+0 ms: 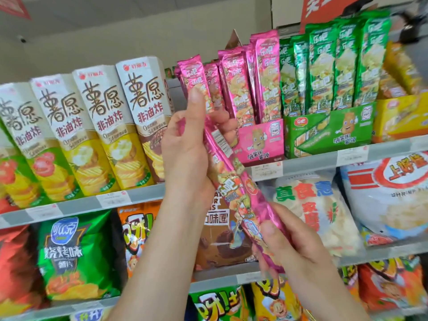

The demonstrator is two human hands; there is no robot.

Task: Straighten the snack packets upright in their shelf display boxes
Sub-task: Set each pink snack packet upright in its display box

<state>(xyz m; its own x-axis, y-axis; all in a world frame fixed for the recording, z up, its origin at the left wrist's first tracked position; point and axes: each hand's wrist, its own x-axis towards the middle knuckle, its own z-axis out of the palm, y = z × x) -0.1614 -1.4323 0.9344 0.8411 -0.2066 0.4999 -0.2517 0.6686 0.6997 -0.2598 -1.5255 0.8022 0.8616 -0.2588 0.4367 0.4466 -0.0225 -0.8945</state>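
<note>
– Pink foil bundle (234,179) of long snack pkts – who's got it?
– Both hands. Left hand (183,147) grips the upper half: thumb straight up the front, fingers curled round the back. Right hand (291,246) grips the btm end, thumb on top, fingers wrapped under.
– How many pkts in it?
– Two at least; they overlap, can't count further.
– Upright?
– No. Tilted: top leans left, btm end runs down to the right. It's out of its box, held in front of the shelf edge (129,198) and the bags below.
– And the box?
– Pink display box (261,140), top shelf, just right of the left hand. Standing pink packets (266,72) are in it, approx. upright, tops uneven: lower at left, higher at right.
– Next to that?
– Green display box (328,133) just beside it on the right, w/ green packets (333,66) upright inside. Further right a yellow box (398,117); contents too blurred to tell.
– Left of the hands?
– Row of tall crisp cartons (97,126) side by side, pale tops, big dark lettering.
– Lower shelves?
– Bags. Green bag (74,253) at left, brown bag (222,242) partly behind the bundle, white bags (389,200) at right.
</note>
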